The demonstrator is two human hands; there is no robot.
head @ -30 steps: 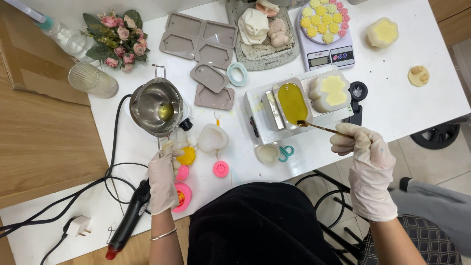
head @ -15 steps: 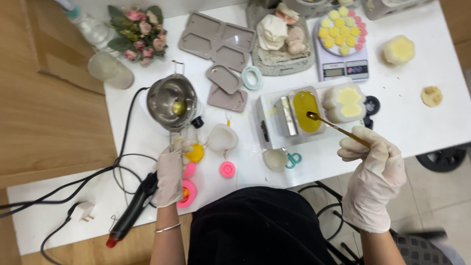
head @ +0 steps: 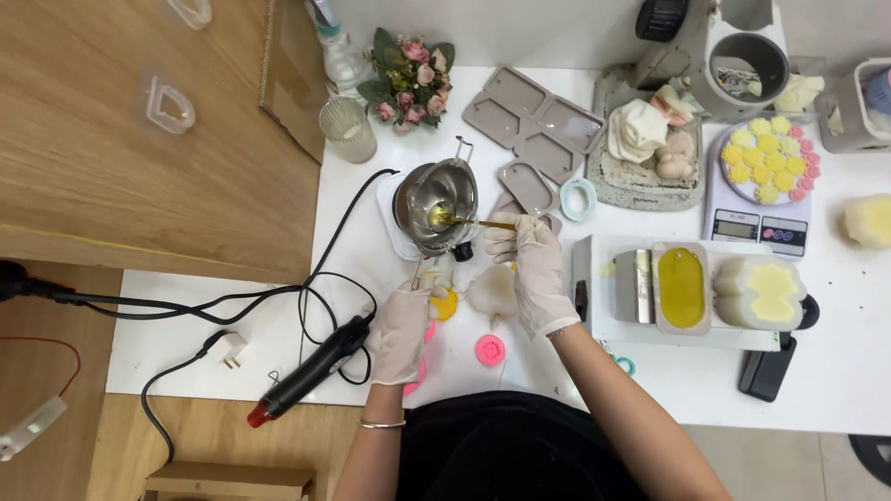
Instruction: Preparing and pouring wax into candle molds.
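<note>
While the left hand [head: 401, 332] gripped the pot [head: 436, 195] handle, the right hand [head: 534, 269] pinched a spoon [head: 469, 222], dipping into the yellow liquid.

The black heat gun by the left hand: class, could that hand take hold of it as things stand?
Probably yes. The left hand grips only the metal pot by its handle; the heat gun lies uncovered on the table just beside it. It would have to release the handle first.

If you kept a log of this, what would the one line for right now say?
right hand: holds thin stick, tip in metal pot | left hand: on pot handle | oval mould: filled yellow
</note>
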